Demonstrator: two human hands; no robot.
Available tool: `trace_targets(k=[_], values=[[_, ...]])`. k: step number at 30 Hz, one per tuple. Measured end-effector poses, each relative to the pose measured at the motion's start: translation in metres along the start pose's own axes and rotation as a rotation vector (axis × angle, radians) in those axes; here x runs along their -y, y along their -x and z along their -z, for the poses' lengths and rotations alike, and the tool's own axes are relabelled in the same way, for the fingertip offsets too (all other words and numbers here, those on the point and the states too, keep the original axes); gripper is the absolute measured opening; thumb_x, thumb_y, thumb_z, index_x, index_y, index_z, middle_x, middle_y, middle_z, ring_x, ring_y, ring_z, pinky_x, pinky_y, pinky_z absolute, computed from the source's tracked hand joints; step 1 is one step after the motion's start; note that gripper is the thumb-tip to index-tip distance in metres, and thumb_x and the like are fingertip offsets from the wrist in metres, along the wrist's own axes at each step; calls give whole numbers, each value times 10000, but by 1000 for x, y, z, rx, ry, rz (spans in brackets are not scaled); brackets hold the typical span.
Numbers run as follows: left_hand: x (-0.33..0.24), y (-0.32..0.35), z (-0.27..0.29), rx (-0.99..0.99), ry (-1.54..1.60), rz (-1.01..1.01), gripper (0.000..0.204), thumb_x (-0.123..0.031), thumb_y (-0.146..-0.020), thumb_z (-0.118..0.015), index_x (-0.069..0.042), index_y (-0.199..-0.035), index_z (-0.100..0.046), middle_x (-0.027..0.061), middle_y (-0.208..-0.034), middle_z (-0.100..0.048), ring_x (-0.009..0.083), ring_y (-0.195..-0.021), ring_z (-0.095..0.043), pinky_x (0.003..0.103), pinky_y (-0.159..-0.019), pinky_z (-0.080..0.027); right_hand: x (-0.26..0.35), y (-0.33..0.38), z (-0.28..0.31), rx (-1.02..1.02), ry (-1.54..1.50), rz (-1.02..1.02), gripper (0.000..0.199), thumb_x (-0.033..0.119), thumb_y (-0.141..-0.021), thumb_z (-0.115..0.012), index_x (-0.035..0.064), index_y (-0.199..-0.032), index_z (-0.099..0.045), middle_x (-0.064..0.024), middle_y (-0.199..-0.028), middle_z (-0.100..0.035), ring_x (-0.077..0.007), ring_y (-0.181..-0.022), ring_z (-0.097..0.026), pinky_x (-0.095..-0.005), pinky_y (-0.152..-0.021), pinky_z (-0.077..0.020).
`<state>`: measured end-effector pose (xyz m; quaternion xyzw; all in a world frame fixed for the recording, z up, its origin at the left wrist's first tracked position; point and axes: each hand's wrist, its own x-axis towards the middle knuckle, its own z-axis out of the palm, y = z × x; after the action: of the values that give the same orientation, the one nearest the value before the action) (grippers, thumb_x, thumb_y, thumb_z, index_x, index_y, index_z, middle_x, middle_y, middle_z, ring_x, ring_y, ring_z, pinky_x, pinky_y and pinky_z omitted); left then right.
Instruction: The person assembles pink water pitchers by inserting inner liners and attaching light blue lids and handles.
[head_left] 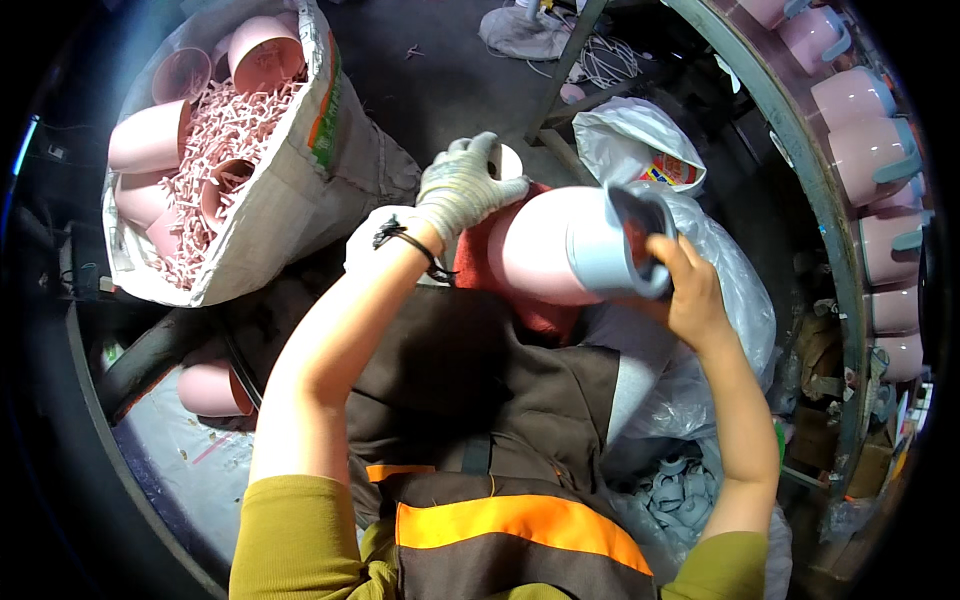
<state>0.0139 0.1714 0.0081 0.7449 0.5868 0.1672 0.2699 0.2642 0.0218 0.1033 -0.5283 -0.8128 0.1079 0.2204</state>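
Note:
A pink plastic mug [540, 245] with a grey-blue collar and handle [610, 250] lies on its side over my lap. My bare right hand [690, 290] grips it at the grey-blue end, its fingers curled round the edge. On my left hand [465, 190] is a whitish knit glove. Its fingers and thumb close round a small pale round piece [508, 163] with a dark hole, just left of and beyond the mug. Under the mug lies a red cloth [485, 255]; what it covers is hidden.
At left stands a white woven sack [330, 190] with pink mugs and many pink plastic scraps. Grey-blue handles [685, 495] fill a clear bag by my right leg. Mugs with handles [870, 160] line a metal-framed rack at right. Another pink mug [213, 390] lies at lower left.

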Motion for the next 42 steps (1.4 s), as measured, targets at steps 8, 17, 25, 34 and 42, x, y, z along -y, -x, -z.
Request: trace_targets(k=[8, 17, 25, 34, 42], values=[[-10, -19, -43, 10, 13, -102, 785, -562, -688, -655, -129, -1329, -523, 169, -1308, -527, 364, -1204, -506, 436, -1028, -405, 0, 53, 5, -62, 40, 75, 402, 130, -704, -762, 106, -1067, -589, -186, -976, -651, -374, -780, -664, -416, -621, -532], [-13, -9, -65, 36, -259, -243, 772, -525, -716, -719, -186, -1366, -476, 178, -1371, -462, 378, -1229, -467, 475, -1019, -389, 24, 50, -10, 33, -40, 168, 544, 213, -733, -779, 87, -1195, -523, -178, -1140, -641, -315, -857, -692, -395, -694, -552], [-7, 27, -64, -13, -276, -320, 778, -552, -698, -726, -154, -1332, -514, 205, -1364, -475, 400, -1263, -442, 517, -1020, -392, 22, 79, 0, 21, -170, 8, 691, 350, -665, -854, 6, -1188, -562, -148, -1088, -664, -320, -903, -674, -392, -792, -525], [-30, 126, -33, 1121, 1802, 192, 414, -264, -968, -572, 4, -1282, -550, 117, -1322, -565, 224, -1202, -550, 358, -1067, -400, 35, 87, 19, 256, -1208, -715, 755, 31, -617, -861, 40, -1284, -507, -88, -1002, -667, -196, -873, -662, -342, -781, -546], [-14, 143, -29, 1051, 1493, 150, 489, -291, -884, -589, 16, -1263, -556, 118, -1220, -609, 217, -1141, -561, 331, -1050, -388, 53, 56, 20, 139, -1037, -845, 744, 7, -763, -751, 65, -1406, -381, -108, -947, -672, -134, -759, -645, -224, -582, -475]])
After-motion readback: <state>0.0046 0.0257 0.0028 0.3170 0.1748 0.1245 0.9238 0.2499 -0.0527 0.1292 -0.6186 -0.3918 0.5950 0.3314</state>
